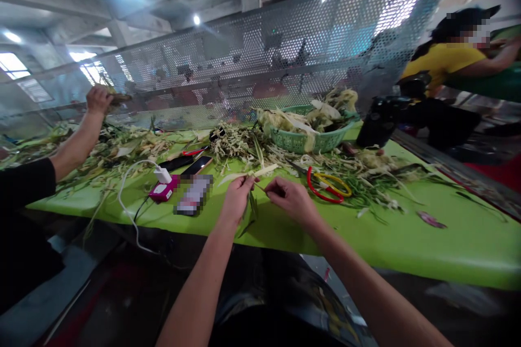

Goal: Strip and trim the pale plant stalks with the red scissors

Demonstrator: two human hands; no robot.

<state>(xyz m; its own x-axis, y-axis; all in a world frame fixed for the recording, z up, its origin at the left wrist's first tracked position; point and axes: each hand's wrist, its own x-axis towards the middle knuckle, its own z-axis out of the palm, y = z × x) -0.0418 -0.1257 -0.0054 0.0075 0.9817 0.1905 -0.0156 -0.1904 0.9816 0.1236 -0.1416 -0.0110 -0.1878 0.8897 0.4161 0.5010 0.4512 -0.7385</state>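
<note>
Centre of the frame, the left hand [237, 198] has its grip closed on a pale plant stalk [266, 169]; beside it, the right hand's [291, 200] grip pinches a thin strand [261, 188]. Left of centre on the green surface [448, 249], a phone [194, 195] has its screen pixelated past reading; the magenta power block's [163, 188] markings are too small to make out.
</note>
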